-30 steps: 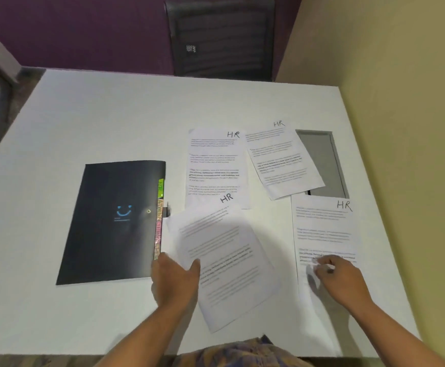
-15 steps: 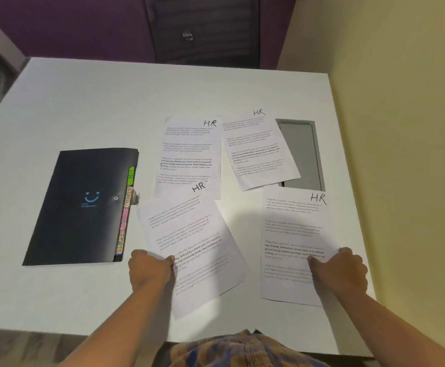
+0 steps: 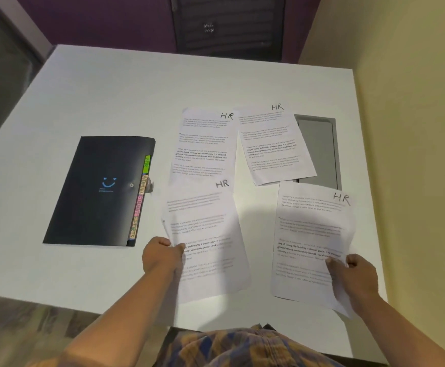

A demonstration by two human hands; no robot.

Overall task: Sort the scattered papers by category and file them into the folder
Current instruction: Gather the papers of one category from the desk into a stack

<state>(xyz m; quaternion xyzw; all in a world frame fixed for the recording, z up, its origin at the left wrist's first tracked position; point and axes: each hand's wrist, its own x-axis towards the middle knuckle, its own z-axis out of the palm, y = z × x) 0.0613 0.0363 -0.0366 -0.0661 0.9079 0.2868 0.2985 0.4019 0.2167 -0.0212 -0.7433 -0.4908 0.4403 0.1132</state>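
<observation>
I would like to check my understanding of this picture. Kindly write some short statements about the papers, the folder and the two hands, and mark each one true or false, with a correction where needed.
1. The far left sheet and the far right sheet are both marked HR. True.
2. The black folder lies open. False: it is closed, with coloured tabs showing along its right edge.
3. The left hand grips the near left sheet. True.
4. The right hand rests on the folder. False: it grips the near right sheet.
5. The far right sheet partly covers a grey panel. True.
</observation>
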